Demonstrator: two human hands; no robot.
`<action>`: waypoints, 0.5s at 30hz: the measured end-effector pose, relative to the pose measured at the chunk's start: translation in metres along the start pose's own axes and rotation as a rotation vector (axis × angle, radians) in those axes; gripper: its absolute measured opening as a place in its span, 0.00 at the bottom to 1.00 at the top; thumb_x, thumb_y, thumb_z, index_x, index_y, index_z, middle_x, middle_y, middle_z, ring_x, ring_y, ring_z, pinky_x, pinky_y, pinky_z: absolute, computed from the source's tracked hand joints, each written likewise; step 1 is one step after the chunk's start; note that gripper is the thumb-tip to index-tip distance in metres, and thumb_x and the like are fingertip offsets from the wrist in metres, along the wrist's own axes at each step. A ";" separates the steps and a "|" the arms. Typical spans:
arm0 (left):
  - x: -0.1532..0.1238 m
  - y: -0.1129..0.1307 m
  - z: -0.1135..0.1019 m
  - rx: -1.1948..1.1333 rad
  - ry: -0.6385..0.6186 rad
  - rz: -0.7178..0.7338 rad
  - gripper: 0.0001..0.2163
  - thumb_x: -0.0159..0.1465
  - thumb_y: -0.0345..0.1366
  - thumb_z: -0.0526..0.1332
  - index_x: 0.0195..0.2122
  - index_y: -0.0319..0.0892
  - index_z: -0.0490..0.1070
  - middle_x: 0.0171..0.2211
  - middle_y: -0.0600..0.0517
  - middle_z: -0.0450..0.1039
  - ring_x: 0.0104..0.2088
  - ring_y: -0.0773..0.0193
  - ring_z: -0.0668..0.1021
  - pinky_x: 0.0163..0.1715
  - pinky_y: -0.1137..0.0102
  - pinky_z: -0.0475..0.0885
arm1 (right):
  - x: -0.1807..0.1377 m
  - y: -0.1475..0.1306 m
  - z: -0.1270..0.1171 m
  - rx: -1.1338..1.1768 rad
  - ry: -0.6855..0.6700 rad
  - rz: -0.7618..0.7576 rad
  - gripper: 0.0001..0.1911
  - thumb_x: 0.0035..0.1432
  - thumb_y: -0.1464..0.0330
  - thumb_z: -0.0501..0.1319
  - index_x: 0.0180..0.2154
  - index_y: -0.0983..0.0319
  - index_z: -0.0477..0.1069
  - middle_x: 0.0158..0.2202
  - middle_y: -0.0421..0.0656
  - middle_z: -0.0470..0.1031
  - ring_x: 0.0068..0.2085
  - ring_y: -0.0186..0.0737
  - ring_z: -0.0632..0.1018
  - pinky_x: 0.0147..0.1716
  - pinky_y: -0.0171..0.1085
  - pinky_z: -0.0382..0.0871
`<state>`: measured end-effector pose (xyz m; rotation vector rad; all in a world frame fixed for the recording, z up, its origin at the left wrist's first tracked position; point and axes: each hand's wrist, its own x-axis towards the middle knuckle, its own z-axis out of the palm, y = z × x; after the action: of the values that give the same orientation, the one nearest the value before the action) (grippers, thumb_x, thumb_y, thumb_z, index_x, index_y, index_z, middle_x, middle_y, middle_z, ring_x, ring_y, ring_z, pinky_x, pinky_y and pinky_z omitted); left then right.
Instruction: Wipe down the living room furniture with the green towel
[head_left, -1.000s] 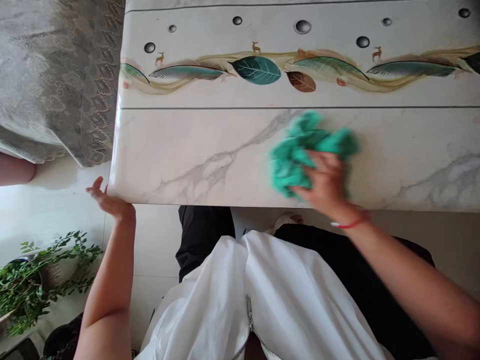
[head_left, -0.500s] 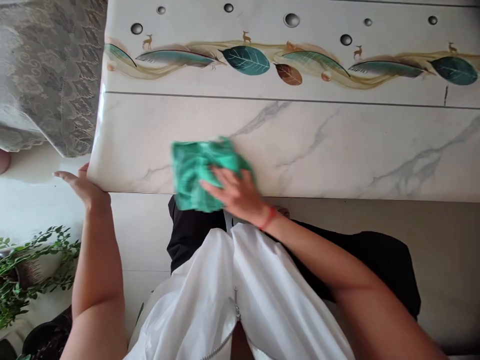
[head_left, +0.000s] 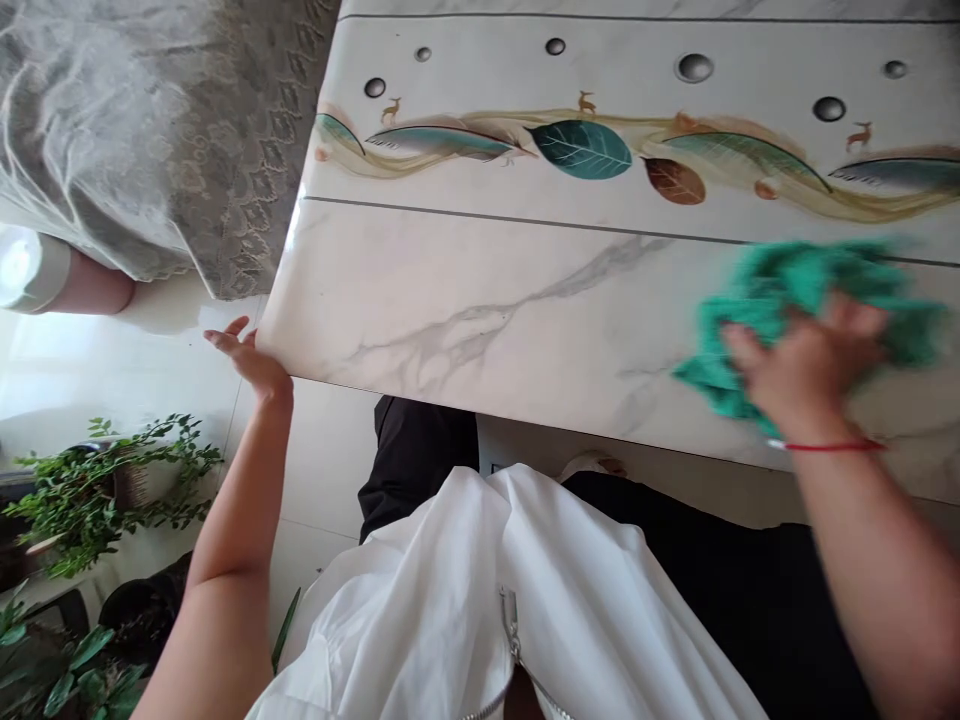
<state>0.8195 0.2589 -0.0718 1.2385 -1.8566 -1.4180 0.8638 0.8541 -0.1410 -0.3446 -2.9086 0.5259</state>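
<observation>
A crumpled green cloth (head_left: pixel 750 290) lies under my right hand (head_left: pixel 810 360) on the right part of the white marble-patterned table cover (head_left: pixel 465 300). That hand presses down on the cloth and grips it, its fingers smeared by motion, and a red string circles the wrist. At the table's near left corner, my left hand (head_left: pixel 255 360) rests with its wrist bent back against the edge. Its fingers stretch outward, apart, and hold nothing.
A grey lace-covered piece of furniture (head_left: pixel 172 130) stands left of the table. Below it are a pink and white container (head_left: pixel 82 280) and leafy potted plants (head_left: pixel 135 475) on the pale tiled floor. Black-trousered legs (head_left: pixel 412 455) are under the table's near edge.
My right hand has swept the green cloth from the left part of the table far to the right, bunching it up. The view has shifted; my left hand stays at the corner.
</observation>
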 end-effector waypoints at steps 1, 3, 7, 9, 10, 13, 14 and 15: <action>-0.002 0.000 0.000 -0.020 0.008 -0.009 0.37 0.73 0.64 0.28 0.46 0.41 0.66 0.38 0.50 0.65 0.34 0.67 0.74 0.38 0.71 0.72 | 0.001 -0.060 0.013 0.001 -0.091 -0.157 0.38 0.63 0.40 0.55 0.62 0.53 0.81 0.65 0.59 0.72 0.62 0.78 0.71 0.50 0.70 0.66; -0.004 0.001 0.002 -0.043 0.018 -0.020 0.37 0.74 0.64 0.28 0.47 0.41 0.66 0.37 0.50 0.66 0.33 0.66 0.74 0.38 0.70 0.71 | -0.007 -0.186 0.031 0.051 -0.315 -0.532 0.32 0.63 0.51 0.63 0.65 0.53 0.78 0.69 0.56 0.68 0.63 0.72 0.71 0.51 0.67 0.69; 0.001 0.003 0.004 0.009 -0.075 -0.131 0.41 0.72 0.66 0.26 0.40 0.39 0.67 0.30 0.51 0.67 0.29 0.65 0.71 0.33 0.69 0.67 | -0.042 -0.375 0.046 0.207 -0.543 -1.131 0.33 0.66 0.60 0.64 0.71 0.51 0.70 0.76 0.50 0.59 0.68 0.63 0.65 0.58 0.62 0.69; 0.003 0.005 0.002 0.059 -0.134 -0.200 0.42 0.70 0.67 0.25 0.36 0.38 0.68 0.27 0.50 0.67 0.28 0.63 0.69 0.34 0.68 0.67 | -0.045 -0.403 0.048 0.223 -0.586 -1.266 0.33 0.67 0.66 0.62 0.72 0.51 0.68 0.78 0.46 0.54 0.71 0.59 0.62 0.62 0.60 0.67; 0.003 0.005 -0.001 0.083 -0.141 -0.207 0.43 0.70 0.68 0.26 0.36 0.38 0.68 0.26 0.50 0.66 0.28 0.63 0.69 0.34 0.67 0.68 | -0.039 -0.398 0.048 0.223 -0.609 -1.277 0.33 0.68 0.66 0.62 0.72 0.50 0.67 0.79 0.45 0.53 0.72 0.58 0.62 0.63 0.60 0.66; -0.001 0.006 -0.011 0.111 -0.090 -0.139 0.42 0.70 0.70 0.31 0.39 0.38 0.71 0.30 0.48 0.71 0.31 0.61 0.71 0.37 0.67 0.68 | 0.005 -0.313 0.045 0.225 -0.644 -1.099 0.35 0.63 0.63 0.66 0.71 0.49 0.69 0.78 0.45 0.55 0.73 0.56 0.64 0.66 0.61 0.64; -0.003 0.005 -0.014 0.093 -0.069 -0.086 0.41 0.70 0.70 0.33 0.41 0.39 0.72 0.34 0.47 0.74 0.34 0.60 0.73 0.40 0.67 0.69 | 0.022 -0.266 0.043 0.210 -0.613 -0.977 0.37 0.59 0.65 0.69 0.70 0.49 0.72 0.77 0.46 0.59 0.72 0.57 0.66 0.65 0.61 0.65; -0.005 0.004 -0.016 0.067 -0.049 -0.025 0.40 0.70 0.70 0.34 0.43 0.40 0.72 0.38 0.46 0.76 0.39 0.60 0.75 0.44 0.66 0.70 | 0.038 -0.214 0.041 0.201 -0.537 -0.829 0.39 0.52 0.68 0.71 0.67 0.50 0.76 0.74 0.49 0.64 0.70 0.57 0.69 0.64 0.58 0.67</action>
<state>0.8332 0.2558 -0.0618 1.2745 -1.9417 -1.4218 0.7768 0.6559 -0.0964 1.1359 -3.0273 0.8198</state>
